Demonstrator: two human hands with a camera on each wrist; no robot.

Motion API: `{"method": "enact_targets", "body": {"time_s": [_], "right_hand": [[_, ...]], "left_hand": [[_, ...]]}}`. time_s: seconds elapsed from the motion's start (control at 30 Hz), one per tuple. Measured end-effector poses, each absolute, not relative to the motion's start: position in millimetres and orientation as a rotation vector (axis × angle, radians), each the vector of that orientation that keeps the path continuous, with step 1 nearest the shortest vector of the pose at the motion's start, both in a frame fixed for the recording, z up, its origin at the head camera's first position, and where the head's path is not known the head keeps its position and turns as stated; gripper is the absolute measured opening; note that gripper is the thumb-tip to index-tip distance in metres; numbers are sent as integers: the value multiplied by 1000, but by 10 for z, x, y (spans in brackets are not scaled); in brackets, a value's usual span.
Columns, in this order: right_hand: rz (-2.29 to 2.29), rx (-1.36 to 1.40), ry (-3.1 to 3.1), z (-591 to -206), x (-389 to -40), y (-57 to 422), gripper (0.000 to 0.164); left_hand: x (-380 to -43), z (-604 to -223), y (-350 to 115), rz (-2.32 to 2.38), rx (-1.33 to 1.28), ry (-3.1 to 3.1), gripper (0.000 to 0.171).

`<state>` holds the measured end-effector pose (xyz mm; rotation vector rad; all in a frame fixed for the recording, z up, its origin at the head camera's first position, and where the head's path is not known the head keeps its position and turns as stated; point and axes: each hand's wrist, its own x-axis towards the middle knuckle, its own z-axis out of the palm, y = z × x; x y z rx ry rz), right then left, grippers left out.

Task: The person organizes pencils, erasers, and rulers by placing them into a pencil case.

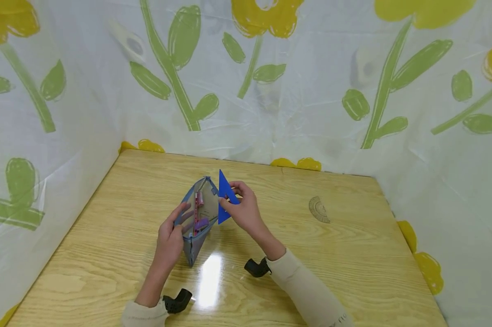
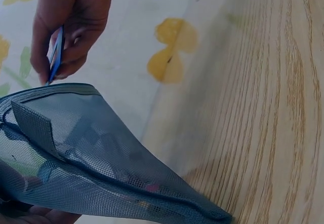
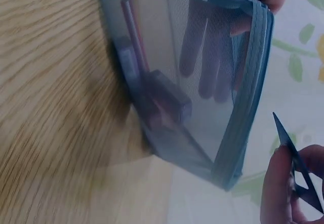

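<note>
My left hand (image 1: 170,238) grips a blue-grey mesh zip pouch (image 1: 193,249) by its left side, its fingers showing through the mesh in the right wrist view. The pouch's mouth is unzipped and faces up. Inside lie a slim red pencil-like stick (image 1: 196,211), a pink block (image 1: 200,199) and a purple block (image 1: 202,223). Between thumb and fingers, my right hand (image 1: 248,211) pinches a blue set square (image 1: 223,215) upright, right beside the pouch's right rim. In the left wrist view the set square (image 2: 56,57) appears edge-on above the zip.
A clear protractor (image 1: 319,210) lies flat on the wooden table (image 1: 352,254), to the right of my right hand. White flower-printed sheeting (image 1: 311,113) rises behind the table and along its sides. Black wrist mounts (image 1: 257,268) stick out from both sleeves.
</note>
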<state>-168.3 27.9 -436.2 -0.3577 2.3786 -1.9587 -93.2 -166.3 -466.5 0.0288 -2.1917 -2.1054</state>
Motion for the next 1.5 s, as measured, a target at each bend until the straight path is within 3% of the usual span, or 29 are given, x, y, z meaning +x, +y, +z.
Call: {"method": "enact_targets", "body": {"time_s": [1.3, 1.5], "right_hand": [[-1839, -321, 2246, -4324, -1407, 14, 34], [-1863, -438, 2257, -4331, -1399, 41, 30]], "left_hand": [[-899, -4658, -1664, -2115, 25, -2215, 58], [-895, -4646, -1677, -2108, 26, -2206, 59]]}}
